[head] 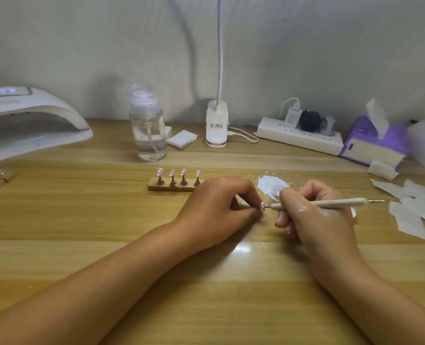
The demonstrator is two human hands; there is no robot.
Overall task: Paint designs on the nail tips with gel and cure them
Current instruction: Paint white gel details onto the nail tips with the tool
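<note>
Left hand (216, 207) rests on the tabletop (206, 282), fingers (248, 195) curled and pinching a pink nail tip (262, 207) at mid-table. Right hand (313, 215) grips a dotting pen (331, 203), fingers clamped round its shaft. The pen's metal point touches the nail tip or sits just beside it; cannot tell which. White gel smears show on the back of the right hand. A white gel pot (275, 192) sits just behind the pen. A wooden holder (174, 187) with four pink tips on stands sits left of the hands, and a curing lamp (29, 120) at far left. Along the back are a pump bottle (148, 130), a power strip (298, 136) and a tissue box (370, 143). Wipes (410, 210) lie at right.
</note>
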